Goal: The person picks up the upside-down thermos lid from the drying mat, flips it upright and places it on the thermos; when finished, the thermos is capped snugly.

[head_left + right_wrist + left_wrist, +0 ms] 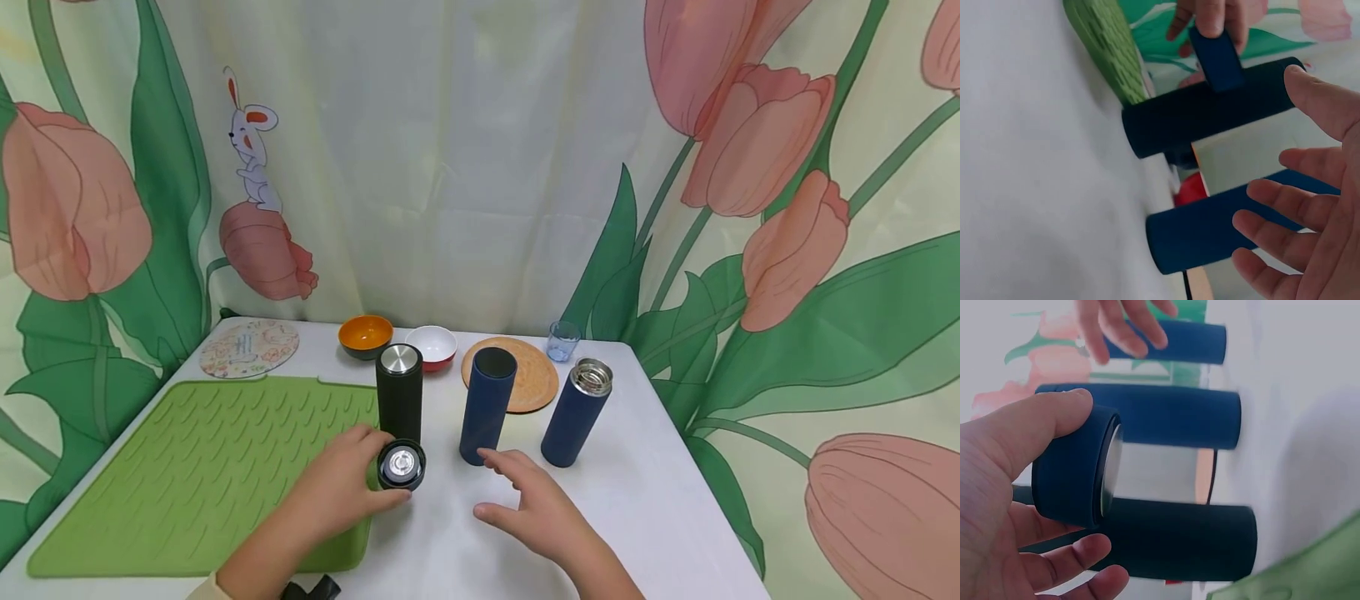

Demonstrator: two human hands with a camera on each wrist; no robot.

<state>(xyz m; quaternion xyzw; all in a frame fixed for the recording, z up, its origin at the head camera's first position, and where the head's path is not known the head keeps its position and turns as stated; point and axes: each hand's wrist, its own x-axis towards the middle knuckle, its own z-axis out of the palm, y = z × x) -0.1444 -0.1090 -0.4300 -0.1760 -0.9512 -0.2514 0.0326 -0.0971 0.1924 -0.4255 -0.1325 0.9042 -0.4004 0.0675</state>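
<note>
My left hand point(341, 475) pinches a blue flask lid point(1069, 465) between thumb and fingers. In the head view the lid's round inner side faces up. Just behind it stands a black flask point(399, 392) with a silver top. My right hand point(536, 504) is spread and holds nothing, its fingertips near the base of the middle blue flask point(486, 412), which has a dark top. To the right, another blue flask point(573, 421) stands with its steel mouth uncovered. In the right wrist view, the right hand's fingers point(1291, 203) overlap the middle blue flask.
A green drying mat point(225, 467) covers the left of the white table. Along the back are a patterned round mat point(251, 348), an orange bowl point(365, 333), a white-and-red bowl point(433, 343), a cork round point(536, 375) and a small glass point(562, 340). A tulip-print curtain point(480, 167) hangs behind.
</note>
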